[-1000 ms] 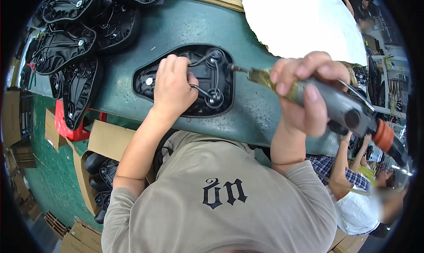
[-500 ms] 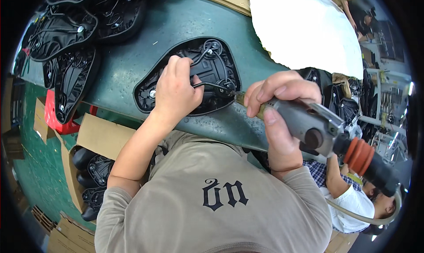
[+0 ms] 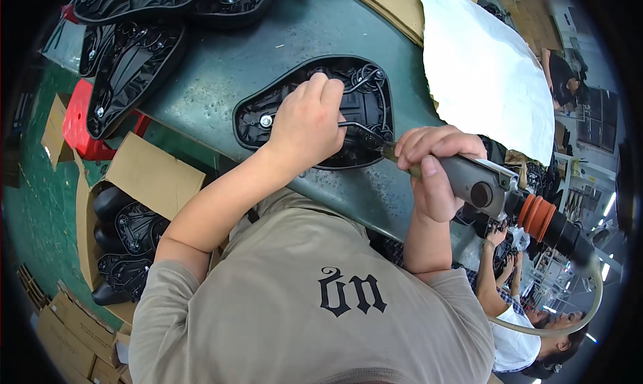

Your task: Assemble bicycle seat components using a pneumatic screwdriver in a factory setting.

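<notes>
An upside-down black bicycle saddle (image 3: 362,107) lies on the green worktable, its underside showing wire rails, coil springs and a silver bolt (image 3: 266,121) at the narrow end. My left hand (image 3: 307,126) reaches over the saddle with bent fingers, closed around the black wire rail (image 3: 358,125); its thumb is mostly hidden. My right hand (image 3: 439,166) grips a grey air screwdriver (image 3: 483,187) with an orange ring and a hose. Its tip meets the saddle's near right corner, at a spring there; the exact contact is too small to make out.
More upturned saddles (image 3: 137,69) are piled at the far left beside a red stool (image 3: 82,119). An open carton (image 3: 155,176) with saddles stands below left. Torn white sheeting (image 3: 485,72) covers the table's far right. A co-worker (image 3: 512,324) is at the right.
The whole view has shifted, so the saddle sits further right. My left hand has turned a little and its thumb has gone from sight. The screwdriver tip stays at the same corner.
</notes>
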{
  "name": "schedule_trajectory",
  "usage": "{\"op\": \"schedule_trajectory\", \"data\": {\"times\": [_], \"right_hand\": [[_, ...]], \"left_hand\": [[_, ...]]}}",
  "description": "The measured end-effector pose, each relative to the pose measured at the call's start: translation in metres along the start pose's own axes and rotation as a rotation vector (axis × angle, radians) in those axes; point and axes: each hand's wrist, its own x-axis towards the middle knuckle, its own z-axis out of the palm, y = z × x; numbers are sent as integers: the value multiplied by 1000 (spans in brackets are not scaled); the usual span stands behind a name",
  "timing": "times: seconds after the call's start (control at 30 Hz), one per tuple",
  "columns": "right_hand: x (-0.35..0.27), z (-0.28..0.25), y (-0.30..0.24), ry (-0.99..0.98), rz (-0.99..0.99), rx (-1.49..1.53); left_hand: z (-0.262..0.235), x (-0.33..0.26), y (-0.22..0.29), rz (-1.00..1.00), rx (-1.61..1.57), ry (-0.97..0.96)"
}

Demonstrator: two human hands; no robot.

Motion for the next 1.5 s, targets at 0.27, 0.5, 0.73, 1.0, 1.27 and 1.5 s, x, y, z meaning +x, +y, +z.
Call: {"op": "schedule_trajectory", "data": {"times": [0.27, 0.5, 0.73, 1.0, 1.27, 1.5], "right_hand": [[-14, -27, -68, 18, -184, -49], [-49, -139, -27, 406, 158, -65], [-80, -197, 1, 732, 530, -193], [-86, -201, 13, 852, 739, -414], [-104, -198, -9, 988, 750, -449], [-97, -172, 19, 943, 750, -274]], "left_hand": [[-18, -13, 8, -27, -20, 54], [-124, -125, -24, -442, 61, 361], [-232, -333, -102, -1151, 208, 1259], [-361, -430, -203, -1718, 613, 1319], [-263, -267, -181, -745, 230, 857], [-194, -47, 3, 213, 66, 482]]}}
